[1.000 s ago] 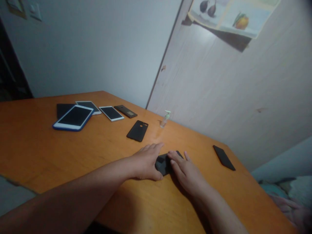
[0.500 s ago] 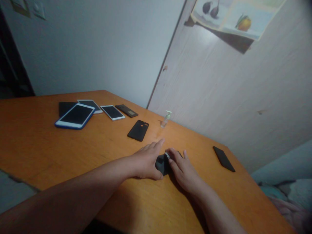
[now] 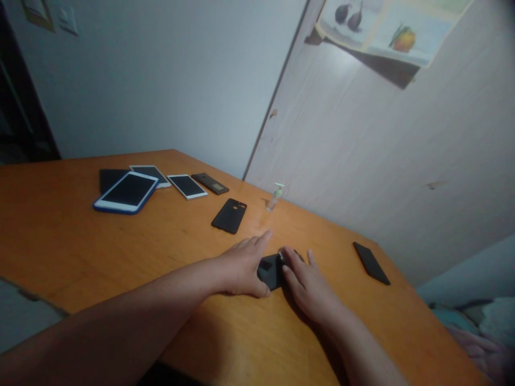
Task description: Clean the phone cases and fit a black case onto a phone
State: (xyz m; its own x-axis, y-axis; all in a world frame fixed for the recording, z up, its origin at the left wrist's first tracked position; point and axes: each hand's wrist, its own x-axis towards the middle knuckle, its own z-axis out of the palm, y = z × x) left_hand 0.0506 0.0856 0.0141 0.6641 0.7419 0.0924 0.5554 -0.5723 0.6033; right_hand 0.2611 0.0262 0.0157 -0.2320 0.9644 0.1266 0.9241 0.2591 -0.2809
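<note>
On the desk (image 3: 80,252), a blue-edged tablet (image 3: 127,190) overlapping a dark slab (image 3: 108,179); near those, a white phone (image 3: 187,187) and a brown device (image 3: 210,183); nearer, a black cover (image 3: 229,217); rightward, a pump bottle (image 3: 273,199); above, a fruit poster (image 3: 386,29).

One dark, phone-like device (image 3: 269,272): surface glossy, lying flat on the bench (image 3: 257,335), partly covered by the right hand (image 3: 306,280).

An orange-brown wooden table (image 3: 56,230) stands before me, a blue-cased tablet (image 3: 127,192) at its far left overlapping a dark flat piece (image 3: 109,178) and a white-edged device (image 3: 152,172). Right of these lie a white phone (image 3: 187,186) and a brownish phone (image 3: 210,183), then a black phone case (image 3: 228,217) and upright pump bottle (image 3: 272,201). A dark handset (image 3: 270,272) lies nearer, a black slab (image 3: 371,262) by the right edge.
</note>
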